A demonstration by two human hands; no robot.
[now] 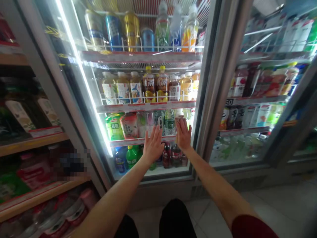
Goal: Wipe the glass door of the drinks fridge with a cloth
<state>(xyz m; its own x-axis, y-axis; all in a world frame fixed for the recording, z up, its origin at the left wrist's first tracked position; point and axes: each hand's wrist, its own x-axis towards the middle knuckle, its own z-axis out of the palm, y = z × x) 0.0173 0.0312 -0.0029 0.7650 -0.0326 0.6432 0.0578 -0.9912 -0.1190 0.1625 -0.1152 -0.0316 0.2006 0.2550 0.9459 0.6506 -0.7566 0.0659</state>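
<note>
Both my arms reach into an open drinks fridge. My left hand is open, fingers stretched up, at the front rail of the third shelf, below clear water bottles. My right hand is also open with fingers together and straight, its fingertips against a pale bottle on that shelf. Neither hand grips anything. Dark cola bottles and a green bottle stand on the bottom shelf under my hands.
The fridge door hangs open to the right, with more drinks seen through its glass. Upper shelves hold cans and tea bottles. Wooden shelves with bottles stand at the left. Tiled floor lies below.
</note>
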